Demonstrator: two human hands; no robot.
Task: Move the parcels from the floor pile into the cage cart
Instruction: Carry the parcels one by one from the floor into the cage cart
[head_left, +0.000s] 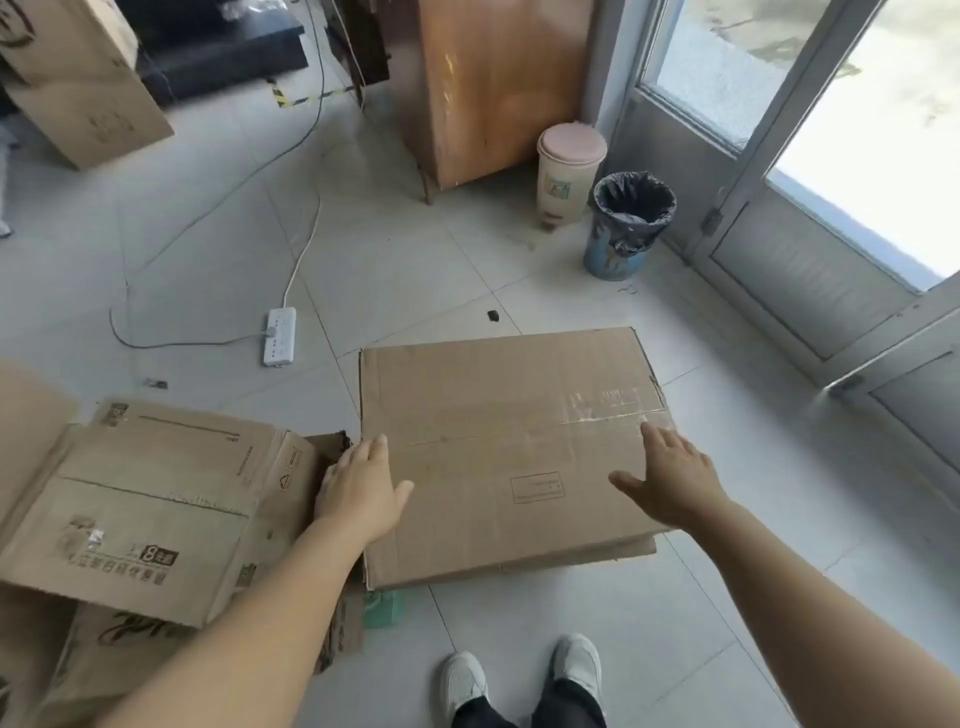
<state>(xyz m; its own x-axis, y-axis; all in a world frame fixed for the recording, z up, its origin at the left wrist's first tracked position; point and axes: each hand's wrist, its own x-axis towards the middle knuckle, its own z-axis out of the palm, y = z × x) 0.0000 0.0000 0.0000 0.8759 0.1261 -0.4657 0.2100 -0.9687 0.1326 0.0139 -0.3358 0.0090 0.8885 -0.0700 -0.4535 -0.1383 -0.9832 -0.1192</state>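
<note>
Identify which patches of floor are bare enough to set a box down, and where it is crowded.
Bare tile lies between the white power strip, wooden cabinet and large plain cardboard box; more right of that box. Crowded: printed cardboard boxes at left.

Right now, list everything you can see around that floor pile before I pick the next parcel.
plain box: 1, brown, on floor, centre, under both hands
printed box: 1, brown with dark print, lying left of the plain box
leaning box: 1, brown, top left
power strip: 1, white, on floor beyond the boxes, cord attached
cabinet: 1, orange-brown wood, top centre
pedal bin: 1, cream with pink lid, beside the cabinet
bucket: 1, blue with black liner, right of the pedal bin
glass door: grey frame, right
cage cart: not in view
shoes: 2, white, bottom centre
left hand: open, at the plain box's left edge
right hand: open, fingers spread over its right side
</note>
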